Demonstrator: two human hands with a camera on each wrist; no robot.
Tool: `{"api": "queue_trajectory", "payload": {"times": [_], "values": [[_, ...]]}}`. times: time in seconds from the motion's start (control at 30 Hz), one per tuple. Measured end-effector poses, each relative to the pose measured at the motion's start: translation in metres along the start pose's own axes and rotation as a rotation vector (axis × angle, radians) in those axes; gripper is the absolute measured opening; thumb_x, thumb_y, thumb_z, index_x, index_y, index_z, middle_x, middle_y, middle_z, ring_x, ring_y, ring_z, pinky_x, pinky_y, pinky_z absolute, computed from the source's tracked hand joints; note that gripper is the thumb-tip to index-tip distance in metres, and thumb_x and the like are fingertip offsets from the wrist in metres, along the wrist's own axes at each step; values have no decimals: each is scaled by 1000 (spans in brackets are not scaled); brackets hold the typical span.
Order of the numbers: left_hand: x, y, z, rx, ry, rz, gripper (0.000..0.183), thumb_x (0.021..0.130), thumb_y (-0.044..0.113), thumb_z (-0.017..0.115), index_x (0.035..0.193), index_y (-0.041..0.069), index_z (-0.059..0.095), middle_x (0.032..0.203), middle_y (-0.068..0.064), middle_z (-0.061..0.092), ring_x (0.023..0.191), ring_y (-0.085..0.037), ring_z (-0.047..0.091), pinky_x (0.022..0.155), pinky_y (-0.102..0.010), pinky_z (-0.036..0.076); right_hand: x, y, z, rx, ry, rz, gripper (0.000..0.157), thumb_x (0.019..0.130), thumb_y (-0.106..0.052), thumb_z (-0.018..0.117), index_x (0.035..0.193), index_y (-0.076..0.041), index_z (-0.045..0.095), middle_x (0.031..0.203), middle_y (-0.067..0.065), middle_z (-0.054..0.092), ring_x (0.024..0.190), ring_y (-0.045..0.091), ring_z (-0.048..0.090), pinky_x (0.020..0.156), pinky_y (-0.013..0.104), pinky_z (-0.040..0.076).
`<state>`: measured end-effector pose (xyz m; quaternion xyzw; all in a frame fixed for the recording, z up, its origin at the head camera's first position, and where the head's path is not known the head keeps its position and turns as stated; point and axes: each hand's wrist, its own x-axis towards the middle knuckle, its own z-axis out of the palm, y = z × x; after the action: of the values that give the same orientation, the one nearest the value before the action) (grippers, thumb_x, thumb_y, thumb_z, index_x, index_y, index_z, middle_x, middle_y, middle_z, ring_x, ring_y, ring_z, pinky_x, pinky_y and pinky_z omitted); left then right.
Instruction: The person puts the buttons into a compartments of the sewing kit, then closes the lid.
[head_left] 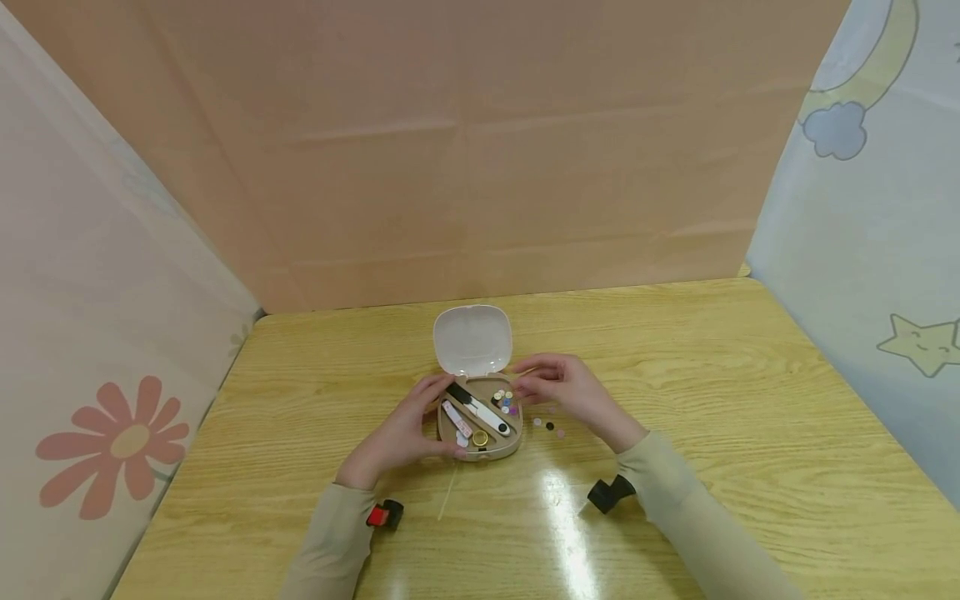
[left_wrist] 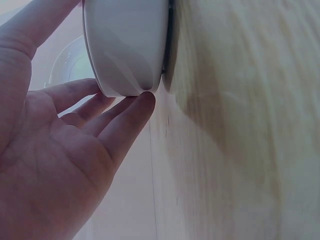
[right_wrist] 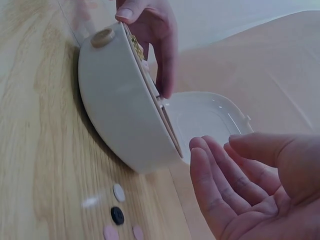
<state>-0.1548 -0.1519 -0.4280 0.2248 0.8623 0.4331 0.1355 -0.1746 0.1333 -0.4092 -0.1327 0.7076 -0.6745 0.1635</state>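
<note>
A white sewing box [head_left: 495, 455] stands on the table with its lid [head_left: 472, 342] raised at the back. Its compartments hold a black-and-white tool [head_left: 491, 417], a pale pink patterned item [head_left: 457, 419], a gold ring-like piece [head_left: 480, 437] and several small buttons [head_left: 507, 401]. My left hand [head_left: 397, 433] grips the box's left side, thumb at the front and fingers farther back. At the box's right edge, my right hand [head_left: 566, 390] hovers beside the button compartment, fingers loosely bent. In the right wrist view nothing shows between those fingertips [right_wrist: 199, 150].
Loose buttons lie on the table right of the box: a white one [right_wrist: 118, 192], a black one [right_wrist: 117, 215] and pink ones [right_wrist: 110, 232]. Behind the wooden table [head_left: 675, 358] hangs an orange-brown curtain [head_left: 480, 167]. Patterned cloths hang at both sides.
</note>
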Motion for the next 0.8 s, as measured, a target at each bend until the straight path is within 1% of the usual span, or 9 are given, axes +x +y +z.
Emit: {"api": "queue_trajectory", "payload": {"times": [0.27, 0.43, 0.6, 0.8], "values": [[0, -1, 0, -13, -5, -2, 105, 66, 37, 87, 151, 18, 29, 149, 7, 27, 134, -17, 31, 104, -38, 38, -10, 2, -16, -49, 22, 23, 35, 96, -9, 58, 122, 13, 53, 107, 26, 65, 99, 41, 62, 85, 49, 52], [0, -1, 0, -42, -6, -3, 104, 66, 35, 87, 151, 18, 29, 148, 7, 28, 134, -17, 32, 104, -38, 39, -16, 6, -25, -50, 22, 26, 34, 97, -8, 55, 123, 15, 51, 107, 31, 62, 98, 43, 62, 85, 52, 51], [1, -2, 0, -29, -4, 1, 104, 66, 36, 87, 151, 17, 30, 147, 6, 29, 134, -16, 31, 104, -39, 38, -22, 11, -33, -83, 24, 42, 34, 98, -9, 53, 122, 15, 51, 106, 29, 63, 99, 43, 61, 85, 47, 52], [1, -1, -1, -1, -2, 8, 104, 66, 39, 87, 151, 18, 30, 146, 7, 30, 134, -16, 31, 107, -41, 34, -30, 17, -39, -85, 12, 72, 34, 99, -9, 53, 123, 15, 51, 107, 29, 63, 99, 38, 63, 84, 43, 53]]}}
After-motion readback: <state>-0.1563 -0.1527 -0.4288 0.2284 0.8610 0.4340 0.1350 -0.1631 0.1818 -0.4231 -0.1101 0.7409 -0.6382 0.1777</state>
